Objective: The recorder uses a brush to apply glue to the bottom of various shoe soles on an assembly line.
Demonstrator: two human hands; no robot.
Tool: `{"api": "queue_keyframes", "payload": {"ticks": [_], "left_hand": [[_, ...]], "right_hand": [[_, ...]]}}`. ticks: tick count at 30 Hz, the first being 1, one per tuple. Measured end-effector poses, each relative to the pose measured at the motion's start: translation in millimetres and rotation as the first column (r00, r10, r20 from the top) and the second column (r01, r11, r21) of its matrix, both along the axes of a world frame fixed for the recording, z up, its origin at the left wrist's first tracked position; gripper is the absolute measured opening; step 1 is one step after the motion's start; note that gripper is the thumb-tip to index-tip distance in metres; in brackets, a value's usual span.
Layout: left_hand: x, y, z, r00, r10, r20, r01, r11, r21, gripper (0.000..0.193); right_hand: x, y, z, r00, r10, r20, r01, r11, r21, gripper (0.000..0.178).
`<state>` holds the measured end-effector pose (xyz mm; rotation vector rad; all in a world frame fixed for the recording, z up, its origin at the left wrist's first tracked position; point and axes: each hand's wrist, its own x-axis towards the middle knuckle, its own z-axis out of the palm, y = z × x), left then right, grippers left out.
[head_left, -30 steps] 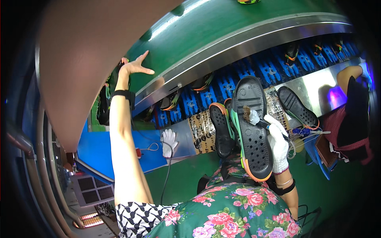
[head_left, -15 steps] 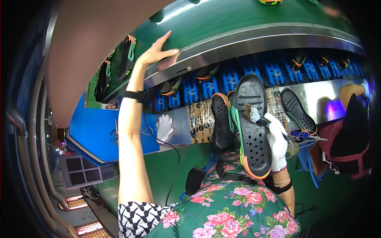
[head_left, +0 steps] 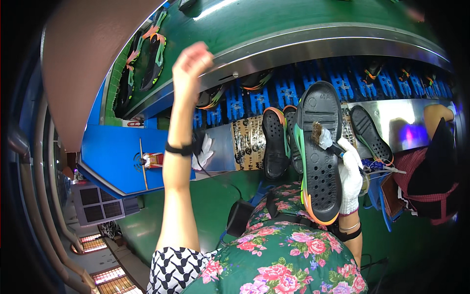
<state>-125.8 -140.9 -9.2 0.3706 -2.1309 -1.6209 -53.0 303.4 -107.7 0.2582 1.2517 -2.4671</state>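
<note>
My bare left hand (head_left: 191, 66) is raised over the metal edge of the green conveyor belt. Its fingers look bent but are smeared by motion, and nothing clearly shows in them. In a white glove, my right hand (head_left: 350, 179) grips a small brush (head_left: 324, 137) with brown bristles and whitish residue. The same hand holds a black shoe sole (head_left: 320, 161) with green and orange sides upright before my chest. The bristles lie over the sole's face. Behind it, a similar sole (head_left: 275, 147) rests on the ledge, with another partly hidden beside it.
Another sole (head_left: 369, 132) lies on the metal ledge to the right, near a person's arm (head_left: 435, 117). Blue racks (head_left: 286, 95) run under the conveyor (head_left: 274, 22). Shoes (head_left: 154, 61) sit on the belt's left end. A white glove (head_left: 203, 152) lies beside the blue table (head_left: 110, 157).
My left hand has gone from spread fingers to a blurred, more bent shape. The sole, brush and right hand have shifted slightly right in view.
</note>
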Motion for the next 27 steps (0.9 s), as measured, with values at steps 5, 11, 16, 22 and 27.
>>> {"api": "queue_keyframes", "payload": {"ticks": [5,11,16,22,27], "left_hand": [[113.5,158.0,-83.7,0.925,-0.343,0.164,0.206,0.815,0.542,0.013],[154.5,252.2,-142.5,0.922,-0.275,-0.273,0.275,-0.030,0.961,0.046],[137.4,248.7,-111.9,0.888,-0.283,-0.363,0.242,-0.384,0.891,0.107],[125.8,247.6,-108.9,0.929,-0.226,-0.292,0.229,-0.265,0.937,0.083],[125.5,247.0,-121.2,0.925,-0.248,-0.288,0.194,-0.342,0.920,0.093]], "right_hand": [[-1.2,-8.9,8.2,0.997,-0.010,-0.071,0.001,0.993,-0.122,0.040],[-3.4,-26.8,32.0,0.956,0.061,-0.286,-0.057,0.998,0.021,0.035],[-5.7,-34.2,27.3,0.789,0.111,-0.604,0.110,0.942,0.316,0.031],[-11.8,-29.0,52.4,0.582,0.316,-0.749,0.296,0.776,0.557,0.029],[-20.2,-24.6,71.9,0.524,0.410,-0.746,0.217,0.783,0.582,0.024]]}}
